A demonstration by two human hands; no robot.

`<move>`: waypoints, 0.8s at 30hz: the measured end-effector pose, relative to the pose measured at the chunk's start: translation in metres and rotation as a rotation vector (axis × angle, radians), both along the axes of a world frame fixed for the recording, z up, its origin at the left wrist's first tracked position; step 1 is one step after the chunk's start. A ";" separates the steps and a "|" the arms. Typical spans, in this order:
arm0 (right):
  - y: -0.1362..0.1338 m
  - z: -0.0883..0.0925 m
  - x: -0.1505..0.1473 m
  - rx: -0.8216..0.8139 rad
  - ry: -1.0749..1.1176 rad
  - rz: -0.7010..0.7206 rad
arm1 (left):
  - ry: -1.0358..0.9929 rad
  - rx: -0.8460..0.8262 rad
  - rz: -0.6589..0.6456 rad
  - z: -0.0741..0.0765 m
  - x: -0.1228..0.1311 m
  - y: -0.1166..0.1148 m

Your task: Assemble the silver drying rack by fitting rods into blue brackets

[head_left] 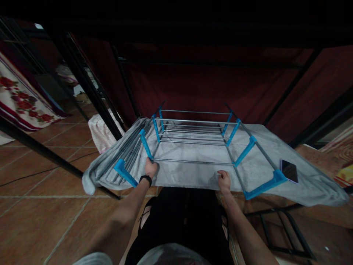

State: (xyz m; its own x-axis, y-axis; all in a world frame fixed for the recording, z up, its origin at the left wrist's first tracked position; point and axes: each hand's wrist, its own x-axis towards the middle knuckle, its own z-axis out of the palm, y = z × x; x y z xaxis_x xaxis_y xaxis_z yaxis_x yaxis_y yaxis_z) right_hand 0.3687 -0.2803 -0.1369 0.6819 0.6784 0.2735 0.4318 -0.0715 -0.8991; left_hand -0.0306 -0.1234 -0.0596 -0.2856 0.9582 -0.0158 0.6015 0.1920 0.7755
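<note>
A partly assembled rack of grey metal tubes (197, 162) and blue plastic connectors (244, 151) lies on a grey cloth (184, 176) in front of me. My left hand (151, 168) is closed at the rack's near left part, by the foot of a blue connector where a cross tube meets it. My right hand (224, 181) rests low over the cloth's front edge, below the near cross tube. Its fingers are curled together, and anything inside them is hidden. Loose metal tubes (132, 156) lie in a bundle on the cloth at left, beside another blue connector (125, 173).
A phone (289, 171) lies on the cloth at right. Dark metal posts (82, 81) and a dark red curtain (193, 88) stand behind. A striped cloth (103, 131) hangs at left above the tiled floor (41, 206). A black metal frame (284, 232) sits low at right.
</note>
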 end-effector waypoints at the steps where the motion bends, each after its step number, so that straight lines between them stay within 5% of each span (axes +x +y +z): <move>1: 0.000 0.000 0.000 -0.002 -0.005 0.003 | -0.001 -0.001 0.000 0.000 0.000 0.000; 24: -0.004 -0.010 -0.007 -0.094 -0.281 0.013 | -0.040 0.054 -0.002 -0.004 0.002 -0.008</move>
State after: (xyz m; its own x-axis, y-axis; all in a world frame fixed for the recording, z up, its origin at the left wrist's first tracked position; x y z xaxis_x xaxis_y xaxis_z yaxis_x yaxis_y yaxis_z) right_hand 0.3613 -0.2839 -0.1471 0.5795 0.7178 0.3860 0.6645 -0.1419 -0.7337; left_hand -0.0285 -0.1311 -0.0632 -0.2840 0.9585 0.0249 0.5698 0.1479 0.8083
